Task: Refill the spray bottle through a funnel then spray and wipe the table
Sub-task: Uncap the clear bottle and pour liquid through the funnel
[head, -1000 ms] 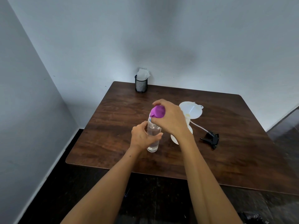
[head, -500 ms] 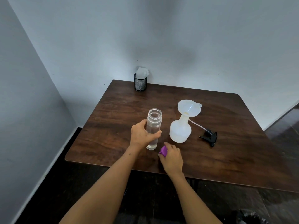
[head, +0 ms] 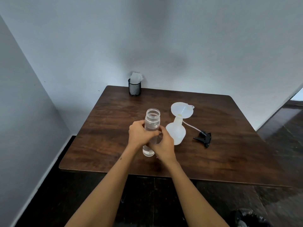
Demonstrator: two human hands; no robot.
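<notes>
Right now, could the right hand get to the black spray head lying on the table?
Probably yes: the spray head lies in the open, right of the white bottle, but the right hand would first have to release the clear bottle.

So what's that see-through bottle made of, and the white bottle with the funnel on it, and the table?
The clear bottle looks like glossy plastic, maybe glass: you see water and fingers through it. The white spray bottle and funnel look like milky, slightly see-through plastic with a dull sheen. The table shows dark brown wood grain; whether real wood or a printed layer, I can't tell.
</notes>
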